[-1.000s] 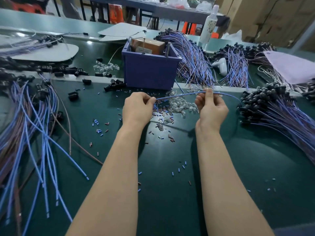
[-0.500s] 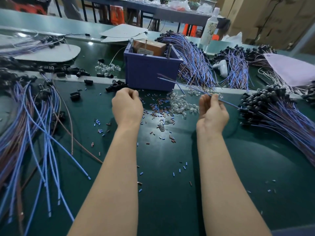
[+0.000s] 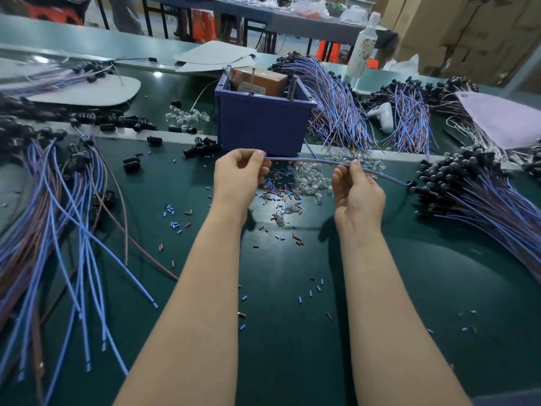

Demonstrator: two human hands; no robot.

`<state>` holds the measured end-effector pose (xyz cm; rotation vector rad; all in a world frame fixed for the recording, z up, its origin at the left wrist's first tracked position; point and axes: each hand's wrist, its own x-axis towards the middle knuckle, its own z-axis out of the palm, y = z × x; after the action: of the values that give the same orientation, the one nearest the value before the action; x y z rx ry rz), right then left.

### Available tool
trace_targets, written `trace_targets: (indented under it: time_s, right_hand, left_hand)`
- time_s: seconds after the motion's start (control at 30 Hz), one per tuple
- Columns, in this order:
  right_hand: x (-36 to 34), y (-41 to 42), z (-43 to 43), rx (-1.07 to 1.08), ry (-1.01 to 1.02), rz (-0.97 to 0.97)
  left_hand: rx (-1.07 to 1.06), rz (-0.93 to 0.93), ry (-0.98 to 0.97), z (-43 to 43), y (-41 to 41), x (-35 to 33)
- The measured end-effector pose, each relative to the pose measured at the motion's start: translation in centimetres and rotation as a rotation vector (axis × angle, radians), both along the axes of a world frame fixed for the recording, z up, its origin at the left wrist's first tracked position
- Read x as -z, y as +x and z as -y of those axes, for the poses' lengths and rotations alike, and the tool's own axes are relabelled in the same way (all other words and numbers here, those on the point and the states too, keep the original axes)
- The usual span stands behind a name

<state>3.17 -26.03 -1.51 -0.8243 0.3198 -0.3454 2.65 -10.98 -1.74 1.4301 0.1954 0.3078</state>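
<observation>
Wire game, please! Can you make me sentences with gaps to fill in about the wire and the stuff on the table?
1. The left grip pinches one ___ of the wire.
2. The clear bulbs lie ___ the left grip and the right grip, which also holds the wire.
3. The table is ___ in colour.
Missing words: end, between, green.

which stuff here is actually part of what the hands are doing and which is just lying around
In use: blue wire, pinched by the left hand and the right hand.

Lying about: purple bin, white bottle, loose wires at left, capped wire bundle at right, clear bulbs, cut sleeve bits.
</observation>
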Motion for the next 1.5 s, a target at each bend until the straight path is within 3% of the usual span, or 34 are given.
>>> trace_targets:
  time_s: [0.1, 0.17, 0.2, 0.27, 0.33, 0.43, 0.47, 0.6, 0.67, 0.73, 0.8, 0.9, 0.97, 1.07, 1.13, 1.3, 1.43, 1.5]
  right_hand:
    - [-0.5, -0.3, -0.4, -0.089, 0.084, -0.003]
    - [-1.0, -0.7, -1.1, -0.172, 0.239, -0.011]
    - [-1.1, -0.8, -1.6, -0.218, 0.302, -0.017]
    - [-1.3, -1.2, -2.6, -0.321, 0.324, -0.047]
    - [-1.3, -1.4, -3.1, -0.383, 0.175, -0.094]
    - [-1.4, -1.5, -3.1, -0.374, -0.282, -0.123]
    - [-1.5, -1.5, -3.1, -0.383, -0.31, -0.112]
    - [-1.6, -1.6, -3.7, -0.416, -0.008, -0.098]
    - [-1.5, -1.7, -3.7, -0.418, -0.028, -0.125]
    - [-1.5, -1.8, -3.6, -0.42, -0.284, -0.124]
    - [-1.5, -2.2, -3.5, -0.378, -0.586, 0.023]
    - [-2.0, -2.8, -3.8, -0.044, -0.894, 0.31]
    - [-1.9, -2.8, -4.2, 0.134, -1.107, 0.389]
    - [-0.9, -2.7, -4.5, -0.04, -1.41, 0.275]
    - [-0.1, -2.5, -4.7, -0.145, -1.402, 0.199]
    - [0.6, -1.7, -5.2, -0.168, -1.14, 0.055]
    - [1.2, -1.7, -5.6, -0.092, -1.232, 0.025]
    - [1.2, -1.7, -5.8, -0.017, -1.183, 0.045]
  left_hand:
    - [-0.069, 0.025, -0.262, 0.1, -0.1, -0.5]
    - [0.016, 0.041, -0.436, 0.4, -0.1, -0.7]
    - [0.087, 0.04, -0.388, 0.7, -0.2, -0.7]
    - [0.253, 0.06, -0.089, 1.5, -0.6, -0.7]
    - [0.279, 0.14, 0.114, 1.9, -0.6, -0.4]
    - [0.175, 0.178, -0.007, 1.3, -0.5, -0.7]
    - [0.176, 0.178, -0.087, 1.0, -0.5, -0.8]
    - [0.335, 0.174, -0.062, 1.7, -0.9, -1.1]
    - [0.353, 0.175, 0.019, 2.0, -1.0, -0.9]
    - [0.317, 0.186, 0.018, 1.9, -0.9, -0.7]
    - [0.238, 0.176, -0.062, 1.6, -0.7, -0.7]
    - [0.068, 0.041, -0.231, 0.9, -0.1, -0.6]
    - [0.004, -0.019, -0.26, 0.7, 0.2, -0.3]
    - [-0.039, -0.004, -0.141, 1.0, 0.2, 0.1]
    - [-0.057, 0.023, -0.102, 1.1, 0.2, 0.2]
    - [0.095, 0.011, -0.107, 1.8, -0.1, 0.5]
    - [0.12, 0.034, 0.025, 2.0, -0.1, 0.7]
    - [0.074, 0.08, 0.083, 2.0, 0.0, 0.7]
